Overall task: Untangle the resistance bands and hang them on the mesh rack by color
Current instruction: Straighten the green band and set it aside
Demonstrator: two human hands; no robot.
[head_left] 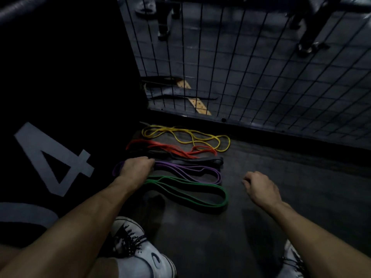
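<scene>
5 resistance bands lie on the dark floor (261, 227), sorted in rows from far to near: the yellow band (186, 137) in loose loops nearest the mesh rack (261, 67), then the orange band (170, 149), the black band (200, 160), the purple band (190, 171) and the green band (190, 190). None hangs on the rack, which stands upright at the far side of the floor.

The left hand (136, 167) is down on the left end of the purple band, fingers curled round it. The right hand (261, 187) hovers right of the bands, well apart from them, fingers loosely bent and holding nothing.

A black mat with a white 4 (54, 157) lies on the left. 2 white sneakers show near the bottom edge, the left sneaker (140, 253) and the right sneaker (291, 259).
</scene>
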